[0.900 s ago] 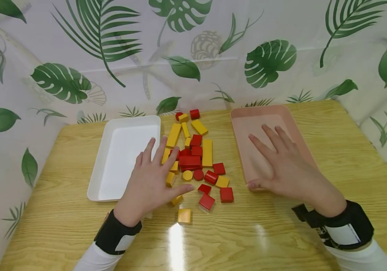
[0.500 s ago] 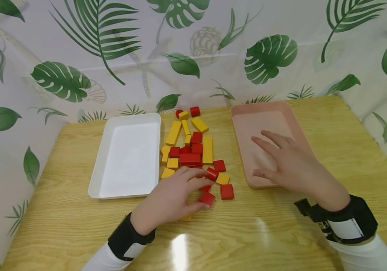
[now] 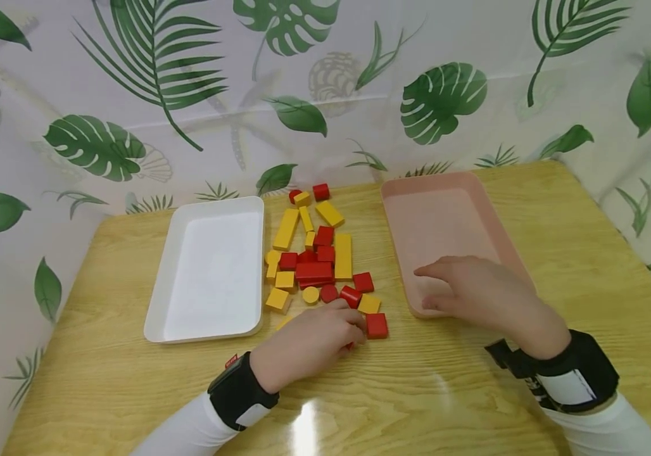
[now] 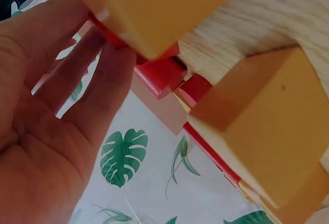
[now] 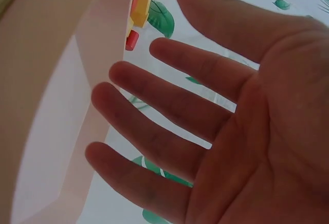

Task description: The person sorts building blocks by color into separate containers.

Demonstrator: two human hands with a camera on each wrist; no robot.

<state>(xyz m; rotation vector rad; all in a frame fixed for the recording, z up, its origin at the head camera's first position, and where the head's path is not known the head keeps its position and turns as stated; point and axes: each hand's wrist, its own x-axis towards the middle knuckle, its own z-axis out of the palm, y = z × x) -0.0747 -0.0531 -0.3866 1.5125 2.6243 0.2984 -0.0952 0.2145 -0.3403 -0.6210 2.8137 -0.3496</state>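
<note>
Gripping left hand (image 3: 315, 335): fingers curled round red block (image 3: 351, 346)
Red block: likely light, stiff, slightly slick; pinch opposite flat sides
Right hand (image 3: 482, 296): fingers loose, holding nothing, over pink tray (image 3: 439, 218)

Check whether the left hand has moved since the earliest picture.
Yes. In the head view, the left hand has moved rightward, away from the white tray it earlier overlapped.

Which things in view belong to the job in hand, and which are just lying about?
Apparently part of the job:
- left hand, at the red blocks
- right hand, over the pink tray
- yellow blocks
- probably the white tray

Apparently just there:
- table
- leafy backdrop
- wrist straps
</note>
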